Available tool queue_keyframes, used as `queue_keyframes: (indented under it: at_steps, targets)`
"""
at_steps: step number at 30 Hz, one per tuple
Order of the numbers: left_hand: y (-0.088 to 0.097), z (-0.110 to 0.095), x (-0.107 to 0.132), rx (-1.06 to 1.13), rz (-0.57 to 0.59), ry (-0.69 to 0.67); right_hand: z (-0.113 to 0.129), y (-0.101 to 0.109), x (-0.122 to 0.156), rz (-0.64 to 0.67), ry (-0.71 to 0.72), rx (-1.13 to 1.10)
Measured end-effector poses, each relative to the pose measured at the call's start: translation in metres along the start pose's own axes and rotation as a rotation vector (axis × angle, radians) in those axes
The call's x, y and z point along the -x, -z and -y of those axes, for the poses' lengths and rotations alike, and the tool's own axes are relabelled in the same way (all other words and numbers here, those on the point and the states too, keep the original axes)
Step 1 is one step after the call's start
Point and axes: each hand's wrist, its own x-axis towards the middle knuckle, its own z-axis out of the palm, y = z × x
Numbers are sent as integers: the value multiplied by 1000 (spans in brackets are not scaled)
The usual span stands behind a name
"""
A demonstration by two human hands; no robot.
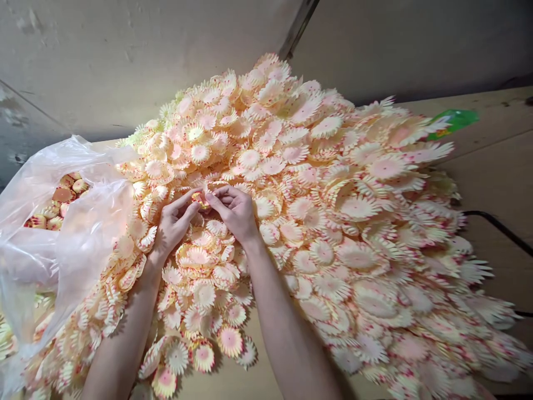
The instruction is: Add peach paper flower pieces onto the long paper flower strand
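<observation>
A small artificial flower piece (200, 201), yellow with red petal tips, is pinched between my two hands over the middle of the heap. My left hand (177, 222) grips its left side with thumb and forefinger. From the right, my right hand (234, 210) closes its thumb and fingertips on the same piece. Beneath and around both hands spreads a large heap of flat artificial flower petal discs (325, 200), cream and pale pink with fringed, red-tipped edges. Several loose discs (204, 355) lie on the tabletop between my forearms.
To my left stands a translucent plastic bag (95, 211), its opening showing rolled flower pieces (62, 200). A green packet (453, 121) lies at the back right. At the right edge a black cable (499, 228) crosses the brown tabletop (491, 166). A grey wall (166, 55) rises behind.
</observation>
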Motion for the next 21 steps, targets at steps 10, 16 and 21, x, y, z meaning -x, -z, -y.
queue_keyframes:
  at_steps: [10,16,21]
  targets:
    - [-4,-7,1,93,-132,41,-1,-1,2,62,105,63]
    - [-3,-7,-1,-41,-31,91,-2,-1,3,78,129,97]
    - [-2,-9,-1,-58,21,94,-1,-2,4,33,164,105]
